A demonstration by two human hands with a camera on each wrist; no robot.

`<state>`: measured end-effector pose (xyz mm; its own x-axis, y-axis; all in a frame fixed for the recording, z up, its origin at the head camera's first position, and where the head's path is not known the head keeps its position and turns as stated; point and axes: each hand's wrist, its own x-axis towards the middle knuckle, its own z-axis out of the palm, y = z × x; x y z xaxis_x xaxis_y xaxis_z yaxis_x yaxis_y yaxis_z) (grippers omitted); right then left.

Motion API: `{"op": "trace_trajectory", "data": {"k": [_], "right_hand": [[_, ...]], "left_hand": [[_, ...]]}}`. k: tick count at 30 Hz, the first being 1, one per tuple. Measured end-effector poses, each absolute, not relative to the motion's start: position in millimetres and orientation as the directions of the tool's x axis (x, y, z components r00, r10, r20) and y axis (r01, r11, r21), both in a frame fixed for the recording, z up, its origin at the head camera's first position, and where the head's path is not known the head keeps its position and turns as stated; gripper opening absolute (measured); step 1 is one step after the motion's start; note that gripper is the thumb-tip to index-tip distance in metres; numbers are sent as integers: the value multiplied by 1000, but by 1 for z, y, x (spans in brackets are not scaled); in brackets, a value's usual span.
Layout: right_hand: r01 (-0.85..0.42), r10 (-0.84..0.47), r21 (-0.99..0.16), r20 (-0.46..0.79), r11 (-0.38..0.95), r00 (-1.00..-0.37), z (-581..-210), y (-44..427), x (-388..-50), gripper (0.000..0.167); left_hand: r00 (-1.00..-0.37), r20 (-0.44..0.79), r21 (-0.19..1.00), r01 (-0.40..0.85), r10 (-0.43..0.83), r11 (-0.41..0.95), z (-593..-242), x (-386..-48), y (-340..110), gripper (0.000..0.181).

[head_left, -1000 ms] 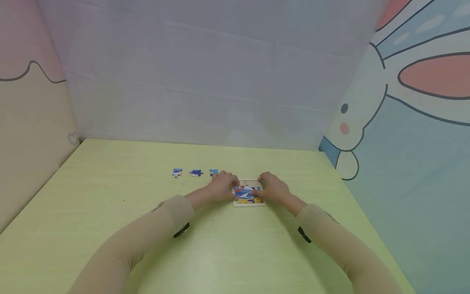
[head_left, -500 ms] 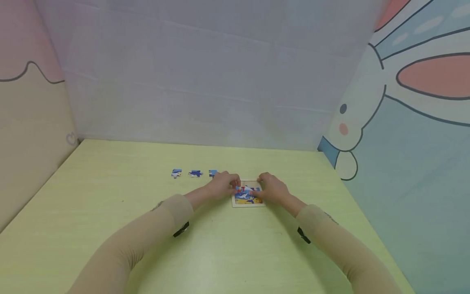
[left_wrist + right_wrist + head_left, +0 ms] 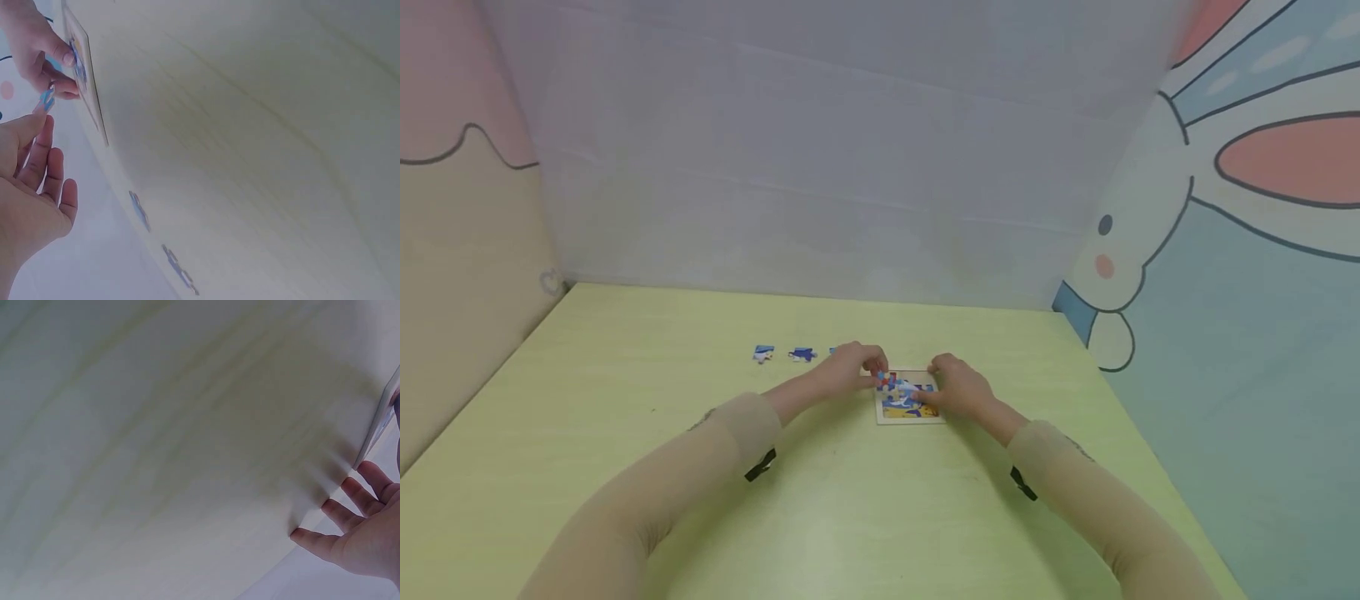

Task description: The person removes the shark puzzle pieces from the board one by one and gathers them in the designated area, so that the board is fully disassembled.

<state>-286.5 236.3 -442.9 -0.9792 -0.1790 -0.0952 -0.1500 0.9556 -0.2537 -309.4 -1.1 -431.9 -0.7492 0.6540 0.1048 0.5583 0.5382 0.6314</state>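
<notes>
In the head view a puzzle tray (image 3: 910, 420) with a pale rim lies on the table, colourful pieces filling its nearer part. My left hand (image 3: 850, 369) pinches a small blue and red puzzle piece (image 3: 882, 380) between thumb and index finger above the tray's left side. The left wrist view shows the pinched piece (image 3: 47, 98) lifted clear of the tray (image 3: 94, 94), the other fingers of that hand (image 3: 37, 175) loosely bent. My right hand (image 3: 962, 387) rests on the tray's right side, its thumb on the picture and its fingers at the far right corner.
Left of the tray lie loose puzzle pieces in a row: one blue and white (image 3: 763, 354), one dark blue (image 3: 802, 354), and one partly hidden behind my left hand (image 3: 832, 351). A pale wall (image 3: 805, 167) stands behind the table (image 3: 625, 367).
My left hand has drawn back slightly to the left and up from the tray, with the piece now raised in its fingertips. The right hand has stayed at the tray.
</notes>
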Motion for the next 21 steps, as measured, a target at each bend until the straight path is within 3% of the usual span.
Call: {"op": "trace_trajectory", "data": {"k": [21], "right_hand": [[-177,-203,-270,-71,946,-977,-447,240,-285,68]], "left_hand": [[-781,128,649,533,612,543,-418,-298,-73,15]]}}
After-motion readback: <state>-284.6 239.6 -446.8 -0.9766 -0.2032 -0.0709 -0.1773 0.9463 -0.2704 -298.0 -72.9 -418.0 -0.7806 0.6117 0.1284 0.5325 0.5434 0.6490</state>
